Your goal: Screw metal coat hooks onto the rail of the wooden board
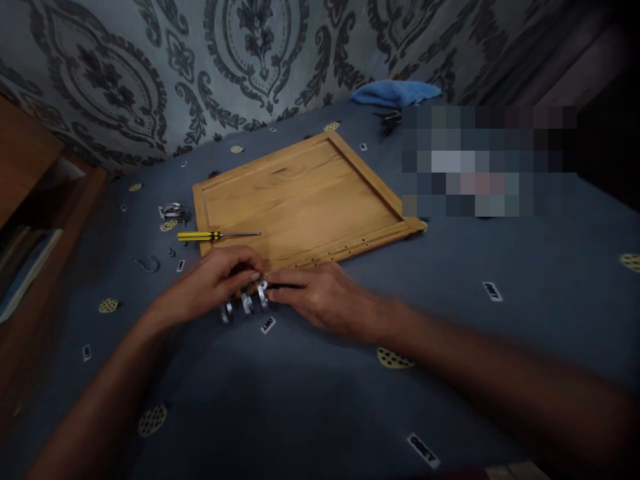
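A framed wooden board point(290, 193) lies tilted across the cloth, with a row of small dark holes along its near edge. Several curved metal hooks point(247, 301) hang at that edge, by its near left corner. My left hand point(225, 275) comes over them from the left, its thumb and fingers pinched at the top of the rightmost hook point(263, 293). From the other side my right hand point(325, 297) grips the same hook between thumb and forefinger. Whether a screw is between the fingertips is hidden. A screwdriver point(200, 236) with a yellow and black handle rests with its shaft over the board's left side.
Left of the board lie a pile of metal hooks point(175, 212), a loose hook point(146, 264) and small screws point(171, 252). A blue cloth point(395, 93) lies at the back by the patterned wall. A wooden shelf point(55, 220) borders the left. Part of the right side is pixelated.
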Available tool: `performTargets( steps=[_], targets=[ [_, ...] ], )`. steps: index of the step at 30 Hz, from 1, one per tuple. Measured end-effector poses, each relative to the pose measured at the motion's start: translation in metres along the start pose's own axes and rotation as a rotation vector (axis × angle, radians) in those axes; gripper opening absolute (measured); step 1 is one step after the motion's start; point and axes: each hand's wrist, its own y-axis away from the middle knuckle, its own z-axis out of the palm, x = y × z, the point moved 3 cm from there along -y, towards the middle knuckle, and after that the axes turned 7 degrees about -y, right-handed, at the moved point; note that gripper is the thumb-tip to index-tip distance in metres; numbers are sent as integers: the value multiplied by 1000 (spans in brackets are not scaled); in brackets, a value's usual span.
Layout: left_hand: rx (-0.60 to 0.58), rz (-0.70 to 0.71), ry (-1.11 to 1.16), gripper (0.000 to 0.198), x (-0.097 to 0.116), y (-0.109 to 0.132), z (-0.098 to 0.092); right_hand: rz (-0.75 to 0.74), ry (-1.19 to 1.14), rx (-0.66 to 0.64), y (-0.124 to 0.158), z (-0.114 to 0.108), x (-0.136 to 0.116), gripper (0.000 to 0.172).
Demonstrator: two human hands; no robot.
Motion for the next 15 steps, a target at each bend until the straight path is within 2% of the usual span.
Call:
performTargets(
  steps=[6,15],
  targets=[
    [-13,6,-85,22,-1,3,-1,-8,9,36,0,0,0,33],
    [-8,17,-177,24,1,5,-2,13,3,11,0,2,1,33]
  ],
)
